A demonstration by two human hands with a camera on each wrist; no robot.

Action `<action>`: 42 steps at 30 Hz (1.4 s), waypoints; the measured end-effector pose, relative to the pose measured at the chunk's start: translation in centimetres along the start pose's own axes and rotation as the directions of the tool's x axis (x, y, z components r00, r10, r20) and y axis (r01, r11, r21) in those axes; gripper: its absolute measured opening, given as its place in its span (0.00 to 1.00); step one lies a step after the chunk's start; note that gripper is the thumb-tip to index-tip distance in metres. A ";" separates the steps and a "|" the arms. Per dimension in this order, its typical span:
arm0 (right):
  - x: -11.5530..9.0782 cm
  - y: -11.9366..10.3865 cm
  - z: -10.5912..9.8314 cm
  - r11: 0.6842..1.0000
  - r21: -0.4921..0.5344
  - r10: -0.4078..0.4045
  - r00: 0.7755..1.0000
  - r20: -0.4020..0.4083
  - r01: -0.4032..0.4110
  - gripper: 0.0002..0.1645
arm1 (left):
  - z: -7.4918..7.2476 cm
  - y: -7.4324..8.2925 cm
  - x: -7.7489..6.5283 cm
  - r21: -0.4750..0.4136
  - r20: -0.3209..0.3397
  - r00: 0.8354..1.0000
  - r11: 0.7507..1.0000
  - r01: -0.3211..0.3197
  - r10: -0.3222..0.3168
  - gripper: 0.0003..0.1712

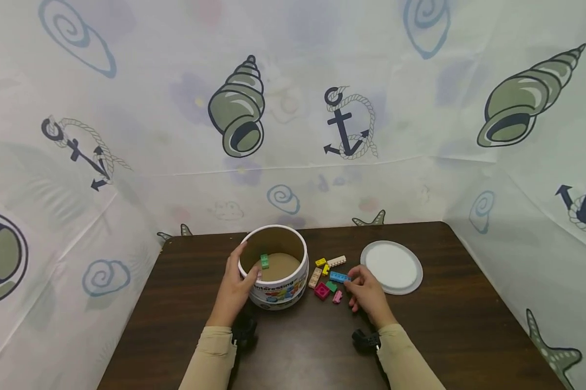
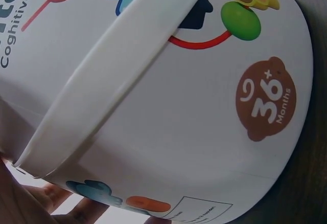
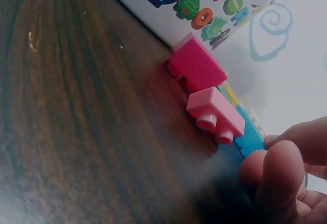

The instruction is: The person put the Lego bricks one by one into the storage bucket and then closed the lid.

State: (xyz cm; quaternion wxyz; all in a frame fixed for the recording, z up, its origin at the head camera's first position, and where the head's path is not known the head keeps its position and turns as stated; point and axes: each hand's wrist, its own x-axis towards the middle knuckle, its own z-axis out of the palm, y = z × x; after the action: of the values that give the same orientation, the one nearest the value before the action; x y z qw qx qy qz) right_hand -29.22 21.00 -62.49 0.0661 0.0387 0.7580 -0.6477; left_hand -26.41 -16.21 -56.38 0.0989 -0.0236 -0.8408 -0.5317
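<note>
A white printed bucket (image 1: pixel 278 295) stands on the table, gripped at its left side by my left hand (image 1: pixel 233 287), the thumb over the rim. Inside it a green toy brick (image 1: pixel 264 261) shows, with something small and pink near the thumb. To the bucket's right, my right hand (image 1: pixel 368 292) pinches the right end of a blue brick (image 1: pixel 339 277). Around that lie a magenta brick (image 1: pixel 321 291), a pink brick (image 3: pixel 217 114), a green brick (image 1: pixel 331 285), a tan brick (image 1: pixel 314 278) and a cream brick (image 1: pixel 336 261). In the left wrist view the bucket wall (image 2: pixel 179 116) hides most of the fingers.
Two yellow pieces, one a brick (image 1: pixel 320 262), lie among the others. A round white lid (image 1: pixel 392 267) rests flat behind and right of my right hand. The dark wooden table (image 1: pixel 298 346) meets a printed cloth backdrop (image 1: pixel 293 108) at its back and sides.
</note>
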 end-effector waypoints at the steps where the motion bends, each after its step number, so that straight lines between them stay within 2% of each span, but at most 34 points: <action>1: 0.0 -0.1 0.1 1.000 0.004 -0.002 1.000 0.003 0.002 0.20 | -0.1 0.0 0.0 0.001 0.002 1.000 1.000 0.001 -0.001 0.46; 5: -0.1 -0.4 0.4 1.000 -0.025 0.007 1.000 -0.002 -0.007 0.30 | -0.3 -0.1 0.0 0.001 0.000 1.000 1.000 -0.010 0.010 0.46; 12: 0.0 -0.3 0.4 0.997 -0.066 0.046 0.999 -0.021 -0.047 0.19 | -0.1 -0.4 0.3 -0.005 0.002 1.000 1.000 -0.016 0.016 0.46; 17: -0.1 -0.1 0.1 0.999 0.050 0.022 1.000 -0.016 -0.021 0.17 | -0.2 -0.5 0.2 -0.021 0.003 1.000 1.000 -0.012 0.012 0.46; 22: 0.1 0.0 -0.3 0.977 0.214 0.000 1.000 -0.032 0.007 0.19 | -0.3 -0.3 0.2 -0.024 0.007 1.000 1.000 -0.011 0.011 0.46; 27: 0.0 0.0 -0.6 0.970 0.242 -0.014 1.000 0.019 0.009 0.21 | -0.4 -0.2 0.3 -0.030 0.003 1.000 0.999 -0.014 0.014 0.46; 32: -0.4 0.1 -1.2 0.961 0.272 -0.068 0.996 0.066 0.047 0.24 | -0.4 -0.2 0.2 -0.033 0.010 1.000 0.999 -0.022 0.022 0.46; 39: -0.7 0.6 -1.4 0.936 0.339 -0.132 0.988 0.081 0.097 0.32 | -0.4 -0.5 -0.1 -0.043 0.011 1.000 0.999 0.003 -0.002 0.47; 42: -1.3 0.4 -1.1 0.914 0.373 -0.191 0.980 0.055 0.157 0.32 | -0.5 -0.7 -0.3 -0.040 0.019 1.000 0.999 0.007 -0.007 0.47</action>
State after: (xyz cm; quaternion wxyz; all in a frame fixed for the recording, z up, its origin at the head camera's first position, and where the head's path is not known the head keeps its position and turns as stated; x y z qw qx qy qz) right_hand -27.96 22.15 -62.54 0.0341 -0.0466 0.6202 -0.7823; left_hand -26.18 -16.90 -56.84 0.0887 -0.0276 -0.8309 -0.5486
